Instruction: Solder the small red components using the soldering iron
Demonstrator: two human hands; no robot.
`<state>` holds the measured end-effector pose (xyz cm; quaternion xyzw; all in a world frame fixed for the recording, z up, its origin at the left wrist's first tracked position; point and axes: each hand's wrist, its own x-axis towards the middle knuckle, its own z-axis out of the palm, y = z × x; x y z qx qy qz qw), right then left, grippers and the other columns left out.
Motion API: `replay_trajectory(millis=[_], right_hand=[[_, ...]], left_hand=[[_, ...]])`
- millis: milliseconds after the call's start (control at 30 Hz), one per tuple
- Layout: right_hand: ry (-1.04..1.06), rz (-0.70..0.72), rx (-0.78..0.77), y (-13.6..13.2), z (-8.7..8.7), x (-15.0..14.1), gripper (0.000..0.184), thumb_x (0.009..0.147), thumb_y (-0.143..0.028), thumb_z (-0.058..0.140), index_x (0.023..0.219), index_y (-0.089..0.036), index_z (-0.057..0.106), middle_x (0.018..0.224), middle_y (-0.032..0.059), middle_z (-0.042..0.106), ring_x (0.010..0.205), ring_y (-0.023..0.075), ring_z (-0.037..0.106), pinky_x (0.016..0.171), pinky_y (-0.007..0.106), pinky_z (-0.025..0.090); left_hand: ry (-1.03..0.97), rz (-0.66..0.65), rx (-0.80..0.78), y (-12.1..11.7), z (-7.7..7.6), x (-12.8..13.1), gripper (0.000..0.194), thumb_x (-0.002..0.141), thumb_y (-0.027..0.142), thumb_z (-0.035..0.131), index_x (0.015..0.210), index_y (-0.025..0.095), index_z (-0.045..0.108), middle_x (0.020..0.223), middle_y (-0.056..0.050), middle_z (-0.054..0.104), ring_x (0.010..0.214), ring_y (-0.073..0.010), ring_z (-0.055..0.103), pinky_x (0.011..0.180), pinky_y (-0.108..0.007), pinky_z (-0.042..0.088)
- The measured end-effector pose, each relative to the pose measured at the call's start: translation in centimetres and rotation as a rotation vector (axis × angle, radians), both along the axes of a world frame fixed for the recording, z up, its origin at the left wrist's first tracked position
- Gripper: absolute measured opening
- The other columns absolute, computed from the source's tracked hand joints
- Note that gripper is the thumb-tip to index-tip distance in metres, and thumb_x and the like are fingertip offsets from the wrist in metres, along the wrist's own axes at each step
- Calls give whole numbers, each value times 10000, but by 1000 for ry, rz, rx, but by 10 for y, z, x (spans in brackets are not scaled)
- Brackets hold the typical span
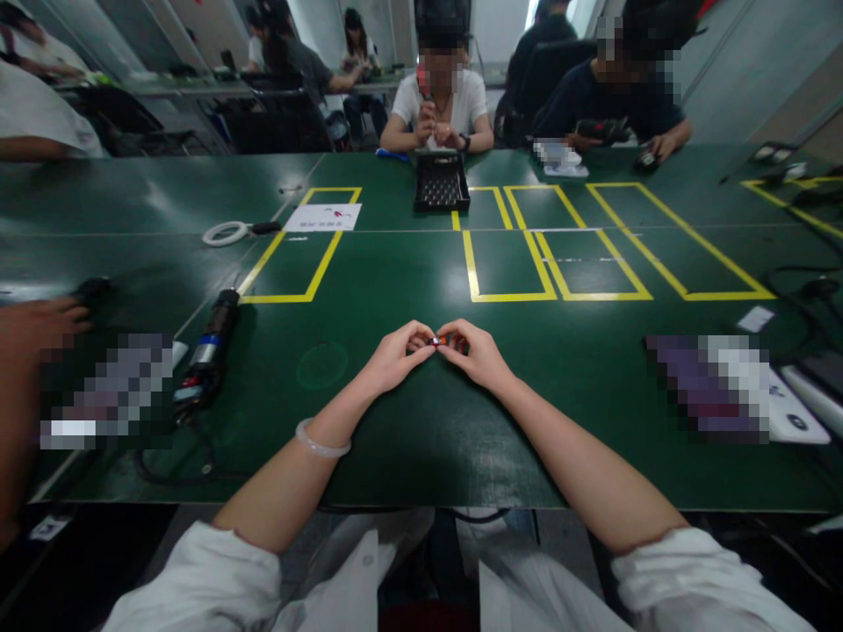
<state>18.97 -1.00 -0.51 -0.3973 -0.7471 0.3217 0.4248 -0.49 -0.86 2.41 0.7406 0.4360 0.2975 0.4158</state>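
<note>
No text legible. White paper sheet (322,217) on green tabletop (395,272): row of dark characters along near edge, too blurred to read; small red-and-dark print beyond row. White flat panel (800,420) at right: dark marks, one rounded, unreadable. White tag (49,527) below table edge at left: dark mark, too small to tell.

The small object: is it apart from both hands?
No, the small object is held between the left hand and the right hand.

White rolled sleeves (211,566); pale round bangle (320,449)
</note>
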Motion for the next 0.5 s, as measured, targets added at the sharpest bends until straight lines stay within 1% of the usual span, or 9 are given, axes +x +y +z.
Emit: replay_trajectory(millis=[100,200,333,433,500], right_hand=[[35,2,-27,0,2,0,138,839,-238,611,969,-194,598,869,12,633,626,104,528,608,244,448],[83,-7,-78,0,2,0,169,844,-297,626,978,-196,599,840,6,635,613,101,516,587,238,439],[198,-6,-171,3,-3,1,256,851,-399,630,1003,-197,592,820,9,623,627,106,530,585,241,450],[293,2,-239,6,-6,2,318,827,-452,656,996,-195,576,830,16,614,644,113,557,601,254,480],[336,11,-277,7,-6,1,338,808,-473,674,970,-195,572,811,13,610,631,113,564,588,255,488]], left_hand=[[-9,11,-8,0,0,0,253,832,334,609,1022,167,593,980,-56,651,858,-161,616,816,-314,488],[-46,30,-52,0,1,1,303,814,338,635,1054,156,610,1016,-71,667,893,-172,624,848,-328,491],[-215,87,-223,3,0,-1,361,852,400,590,1089,137,660,1043,-99,697,951,-192,642,912,-355,487],[-338,123,-351,5,-3,-3,404,862,442,580,1101,133,688,1043,-116,712,952,-196,655,916,-362,492],[-378,125,-397,6,-6,-5,417,859,450,592,1107,131,694,1052,-123,713,948,-193,658,914,-356,493]])
